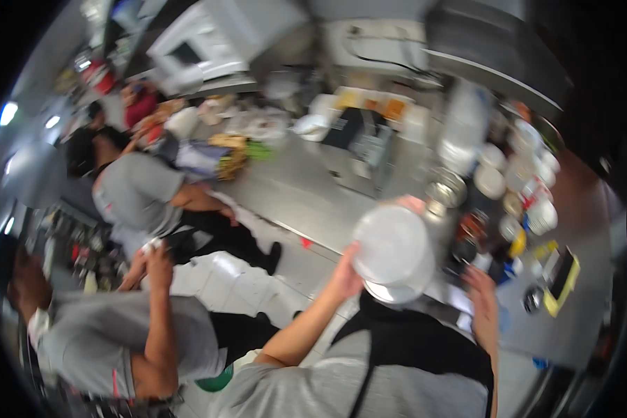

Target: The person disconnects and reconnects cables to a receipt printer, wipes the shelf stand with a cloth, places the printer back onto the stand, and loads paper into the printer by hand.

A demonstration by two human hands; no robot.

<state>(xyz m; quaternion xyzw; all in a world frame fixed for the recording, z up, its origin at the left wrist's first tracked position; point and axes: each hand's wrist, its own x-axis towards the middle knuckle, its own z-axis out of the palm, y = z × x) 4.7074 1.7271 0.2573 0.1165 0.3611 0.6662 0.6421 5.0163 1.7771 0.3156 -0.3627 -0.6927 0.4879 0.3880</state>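
Note:
My left hand (344, 273) grips a round white container with a pale lid (390, 242) in front of my chest. Its thumb lies at the near left rim, and some fingertips show past the far rim. To the right, my right hand (482, 296) is raised beside the counter edge, fingers apart, with nothing visible in it. Just beyond the container stands a round metal tin (446, 189). Dark-looking jars (470, 226) are on the counter between the tin and my right hand. Motion blur hides fine detail.
Two co-workers in grey shirts (136, 191) (125, 334) stand at the left. A metal box (359, 157) sits on the steel counter (279, 184). White tubs (491, 181) and bottles crowd its right part; a yellow-edged black item (563, 282) lies farther right.

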